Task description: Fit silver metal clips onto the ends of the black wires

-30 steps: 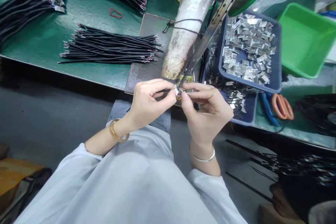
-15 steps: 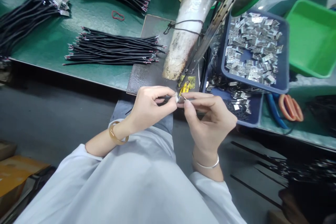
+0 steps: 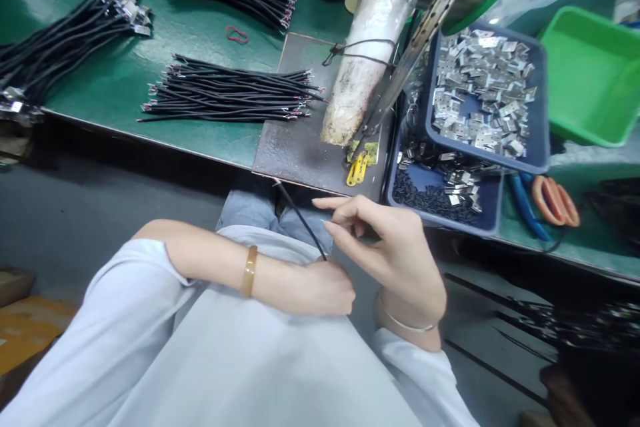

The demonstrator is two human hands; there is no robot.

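Workbench in green spreads before you, cut off at the frame's left and right. Capped cables run out of view at left; a green bin does likewise at right. An upper tray of metal brackets overlaps a lower tray, hiding much of its contents. Your wrapped tube is cropped by the top edge, its lower end over a dark board, near loose cables. Your right hand hangs off the board's near edge, thumb and forefinger spread, the other fingers curled and partly hidden. Your left hand, back up, is closed around one cable, fingers out of sight. The cable slants up from the fist to the board's edge, just beside your right thumb; whether they touch, you cannot tell. Its other end is hidden. Yellow handles lie on the board, their tool hard to make out.
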